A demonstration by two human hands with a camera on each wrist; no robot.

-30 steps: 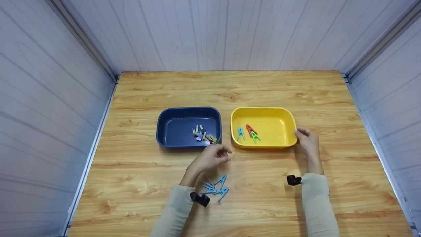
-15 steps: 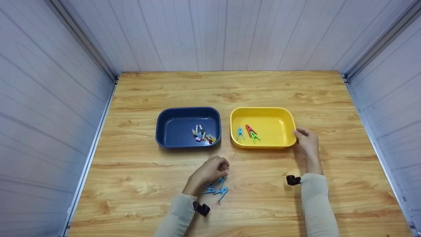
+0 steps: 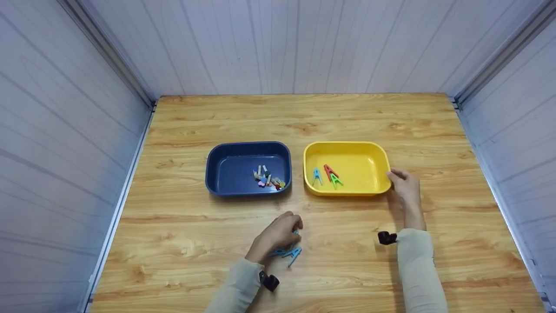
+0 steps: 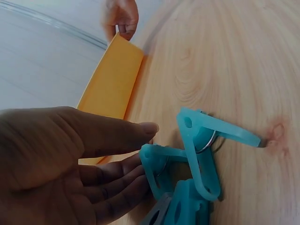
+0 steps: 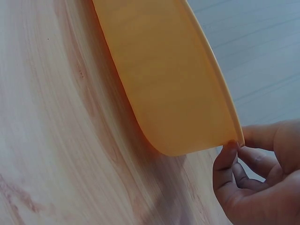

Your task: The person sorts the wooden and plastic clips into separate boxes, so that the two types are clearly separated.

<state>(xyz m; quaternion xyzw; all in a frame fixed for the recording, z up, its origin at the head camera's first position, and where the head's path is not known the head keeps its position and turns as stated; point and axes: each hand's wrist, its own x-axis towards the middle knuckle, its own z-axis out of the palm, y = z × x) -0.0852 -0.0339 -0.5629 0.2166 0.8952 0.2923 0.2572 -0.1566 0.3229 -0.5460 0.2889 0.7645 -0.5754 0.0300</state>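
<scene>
In the head view my left hand [image 3: 278, 232] is low over a small pile of blue clothespins [image 3: 295, 251] on the table and hides part of it. Seen from the left wrist, the thumb and fingers lie apart beside one clothespin [image 4: 164, 151]; the fingertips reach its end, with no grip visible on it. Another clothespin [image 4: 213, 123] lies just beyond. My right hand [image 3: 406, 187] pinches the rim of the yellow tub [image 3: 382, 191] at its right end, thumb and fingertips on the edge. Inside the tub lie a blue, a red [image 3: 330, 171] and a green clothespin [image 3: 335, 180].
Left of the yellow tub stands a dark blue tub [image 3: 230, 193], holding several small decorated wooden clips [image 3: 263, 180]. Both tubs sit on a wood-grain table [image 3: 195, 243]. Pale panel walls [image 3: 278, 48] enclose it at the back and both sides.
My left hand has come down and back from between the two tubs to the blue clothespin pile. The right hand stays at the yellow tub's rim.
</scene>
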